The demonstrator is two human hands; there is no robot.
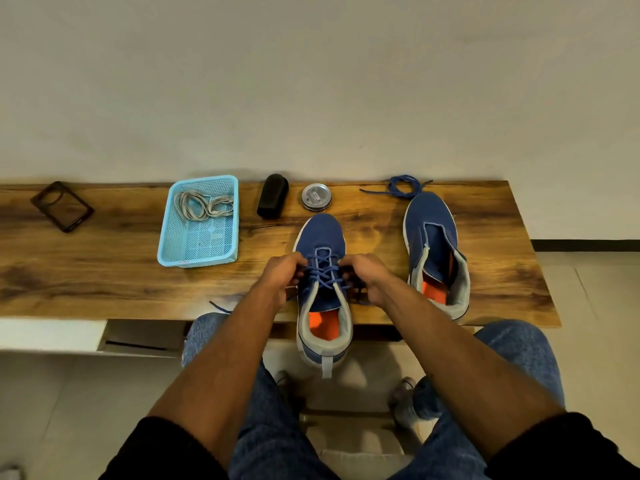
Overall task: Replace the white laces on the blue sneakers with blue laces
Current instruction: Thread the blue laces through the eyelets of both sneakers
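Left hand (282, 271) and right hand (363, 273) flank the near sneaker (323, 289), fingers curled and pinching its blue lace (323, 271) at either side of the eyelets, while the heel overhangs the counter (104, 271) front edge above the knees. Right of it the second sneaker (436, 251) stands unlaced (heel near the front edge), with a coiled spare blue lace (403, 186) by the wall. White laces (204, 204) lie in the basket (166, 244) to the left; bare wood lies between basket and hands.
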